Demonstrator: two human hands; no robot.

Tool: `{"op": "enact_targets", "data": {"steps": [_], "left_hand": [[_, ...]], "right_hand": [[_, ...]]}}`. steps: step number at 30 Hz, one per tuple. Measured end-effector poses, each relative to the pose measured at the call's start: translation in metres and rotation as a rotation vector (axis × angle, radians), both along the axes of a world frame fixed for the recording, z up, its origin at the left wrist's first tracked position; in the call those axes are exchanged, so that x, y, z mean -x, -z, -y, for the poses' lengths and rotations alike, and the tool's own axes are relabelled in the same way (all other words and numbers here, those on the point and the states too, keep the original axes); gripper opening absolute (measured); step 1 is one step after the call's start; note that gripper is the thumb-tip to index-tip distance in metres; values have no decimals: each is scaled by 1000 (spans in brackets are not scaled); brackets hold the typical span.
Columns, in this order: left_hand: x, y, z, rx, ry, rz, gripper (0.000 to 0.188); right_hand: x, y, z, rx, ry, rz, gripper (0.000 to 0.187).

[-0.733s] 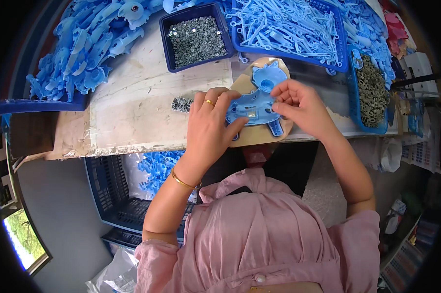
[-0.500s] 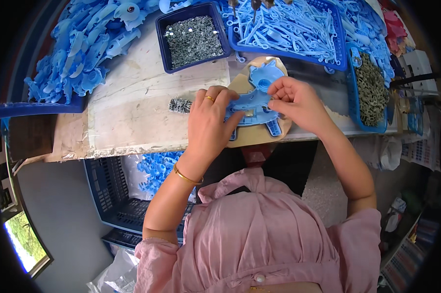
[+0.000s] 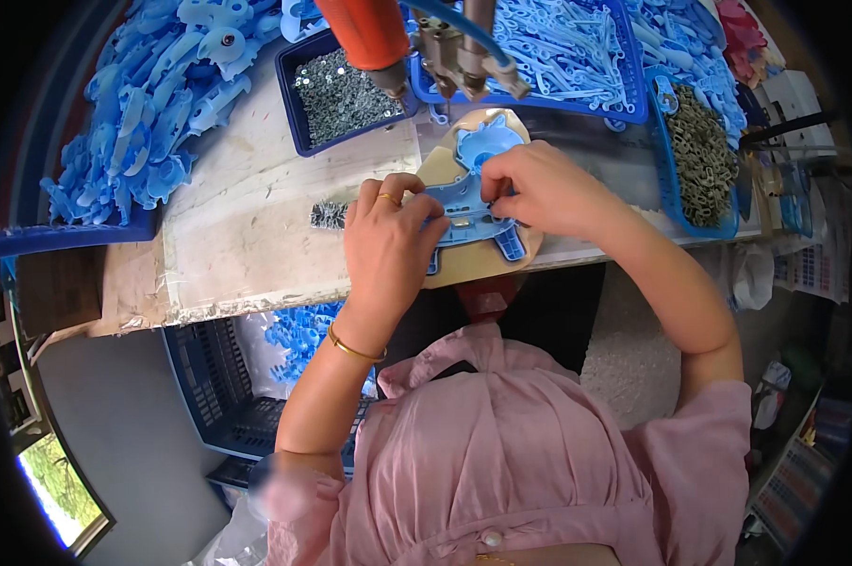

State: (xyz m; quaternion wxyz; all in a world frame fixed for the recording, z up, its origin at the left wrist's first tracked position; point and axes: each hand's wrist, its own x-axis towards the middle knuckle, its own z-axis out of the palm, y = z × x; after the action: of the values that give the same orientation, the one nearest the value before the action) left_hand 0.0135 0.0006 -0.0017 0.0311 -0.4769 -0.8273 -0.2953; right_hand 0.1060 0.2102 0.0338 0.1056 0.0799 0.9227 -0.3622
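A light-blue plastic shell half (image 3: 459, 196), animal-shaped with a round head end and stubby legs, lies hollow side up on a tan board (image 3: 482, 268). At its left end is my left hand (image 3: 384, 247), fingers curled and thumb and fingertips drawn together over the edge; anything between them is hidden. My right hand (image 3: 539, 189) reaches over the right part of the shell, thumb and fingers pinched inside it. Whatever that pinch holds is too small to make out. A small metallic piece (image 3: 461, 223) shows in the shell's middle, between the hands.
An orange power screwdriver (image 3: 364, 33) and metal fittings (image 3: 454, 57) hang above the board. Behind stand a bin of small metal parts (image 3: 294, 113) and a basket of blue rods (image 3: 638, 104). Metal clips fill a blue basket (image 3: 666, 179) at right. Blue shells (image 3: 152, 123) heap at left.
The view has shifted, bringing the hanging screwdriver into sight. My left fingers have curled in from lying flatter on the shell. My right hand has turned further down into the shell.
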Motion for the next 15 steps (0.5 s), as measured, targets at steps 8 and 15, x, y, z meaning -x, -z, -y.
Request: {"op": "enact_targets", "data": {"steps": [8, 15], "left_hand": [[-5, -5, -3, 85, -30, -149, 11], [17, -11, 0, -43, 29, -42, 16]], "right_hand": [[9, 6, 4, -446, -124, -173, 8], [92, -55, 42, -179, 169, -993, 35]]}}
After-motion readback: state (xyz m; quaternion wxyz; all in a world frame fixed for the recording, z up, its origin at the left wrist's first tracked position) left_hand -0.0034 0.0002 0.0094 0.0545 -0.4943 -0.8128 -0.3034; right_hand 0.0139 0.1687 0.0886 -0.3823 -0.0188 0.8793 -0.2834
